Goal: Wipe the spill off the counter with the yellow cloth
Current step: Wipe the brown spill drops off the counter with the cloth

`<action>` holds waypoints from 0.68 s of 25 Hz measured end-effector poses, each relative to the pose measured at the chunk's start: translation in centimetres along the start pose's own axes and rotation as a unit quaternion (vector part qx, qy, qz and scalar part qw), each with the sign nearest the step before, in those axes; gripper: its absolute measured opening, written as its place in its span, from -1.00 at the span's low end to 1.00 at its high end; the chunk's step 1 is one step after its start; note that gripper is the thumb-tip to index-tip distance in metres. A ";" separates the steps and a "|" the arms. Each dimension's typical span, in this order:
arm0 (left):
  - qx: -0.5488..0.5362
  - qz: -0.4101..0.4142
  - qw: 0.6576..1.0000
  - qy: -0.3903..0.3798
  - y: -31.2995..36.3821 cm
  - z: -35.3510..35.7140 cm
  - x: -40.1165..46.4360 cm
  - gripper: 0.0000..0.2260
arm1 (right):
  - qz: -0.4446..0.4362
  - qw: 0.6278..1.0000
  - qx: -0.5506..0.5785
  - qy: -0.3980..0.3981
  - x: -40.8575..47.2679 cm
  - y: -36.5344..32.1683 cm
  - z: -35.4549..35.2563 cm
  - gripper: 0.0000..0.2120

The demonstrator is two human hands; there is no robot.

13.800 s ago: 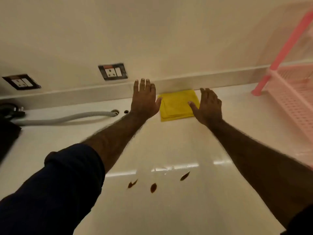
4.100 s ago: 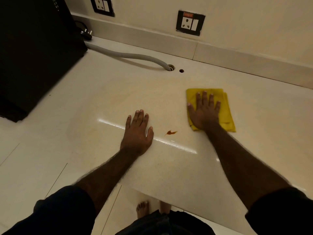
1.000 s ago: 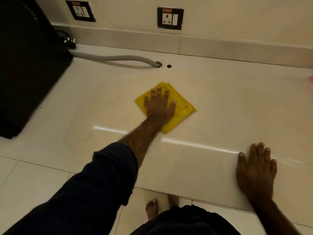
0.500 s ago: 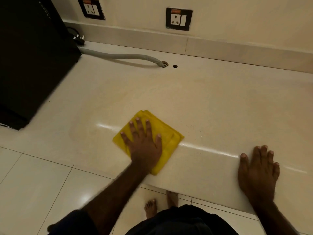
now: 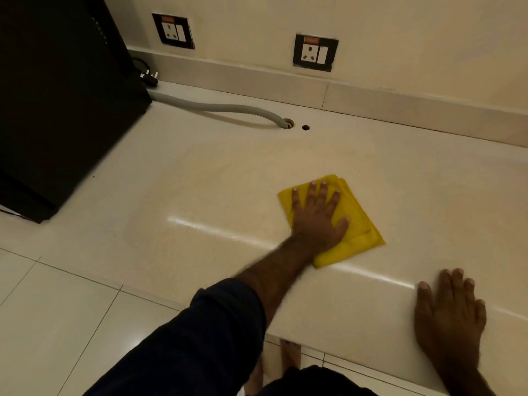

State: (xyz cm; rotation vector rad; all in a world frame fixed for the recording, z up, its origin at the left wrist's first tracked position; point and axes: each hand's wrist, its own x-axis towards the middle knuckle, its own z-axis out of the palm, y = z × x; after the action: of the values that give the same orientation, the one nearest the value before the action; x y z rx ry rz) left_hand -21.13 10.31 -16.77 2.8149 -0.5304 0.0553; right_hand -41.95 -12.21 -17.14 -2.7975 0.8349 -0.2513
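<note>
The folded yellow cloth (image 5: 357,224) lies flat on the cream counter (image 5: 228,172), a little back from its front edge. My left hand (image 5: 317,221) presses down on the cloth with fingers spread, palm covering its left half. My right hand (image 5: 448,307) rests flat on the counter near the front edge at the right, holding nothing. No brown spill marks show on the bare counter around the cloth; anything under the cloth is hidden.
A large black appliance (image 5: 57,95) stands at the left. A grey corrugated hose (image 5: 223,108) runs from behind it into a counter hole (image 5: 288,124). Two wall sockets (image 5: 315,52) sit above the backsplash. Tiled floor (image 5: 71,324) and my bare feet lie below the edge.
My left hand has slid the cloth to the right and slightly away from the front edge since half a second ago. My right hand has stayed planted on the counter.
</note>
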 end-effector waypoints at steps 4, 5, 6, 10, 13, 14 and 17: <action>0.003 -0.118 0.993 0.002 -7.5 -2.6 1.8 -0.33 | 0.012 1.000 0.010 -0.021 0.8 -0.9 -0.5 -0.24; 0.007 -0.138 0.990 0.004 -9.3 -3.1 0.9 -0.34 | 0.008 1.000 0.013 -0.022 0.8 -1.2 -0.6 -0.25; 0.015 -0.150 0.989 0.006 -10.9 -3.5 -0.4 -0.33 | 0.003 1.000 0.013 -0.023 0.7 -1.5 -0.7 -0.25; 0.059 -0.161 0.985 0.027 -14.3 -4.1 -8.4 -0.30 | 0.004 1.000 0.004 -0.019 0.3 -1.8 -1.3 -0.25; 0.085 -0.147 0.985 0.025 -13.6 -3.8 -13.1 -0.28 | -0.003 0.999 0.008 -0.033 0.1 -2.3 -1.9 -0.24; 0.085 -0.138 0.986 0.021 -12.4 -3.6 -13.7 -0.28 | 0.000 0.999 0.007 -0.038 0.0 -2.4 -2.1 -0.24; 0.058 -0.092 0.994 0.023 -7.0 -2.6 -13.8 -0.30 | -0.029 0.999 -0.029 -0.019 -0.5 -3.0 -2.8 -0.29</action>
State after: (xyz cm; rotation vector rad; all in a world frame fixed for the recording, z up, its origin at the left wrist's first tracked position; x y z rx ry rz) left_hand -31.43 22.10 -17.30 2.9553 -0.2635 0.1167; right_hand -41.38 -9.89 -13.71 -2.8737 0.7649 -0.1866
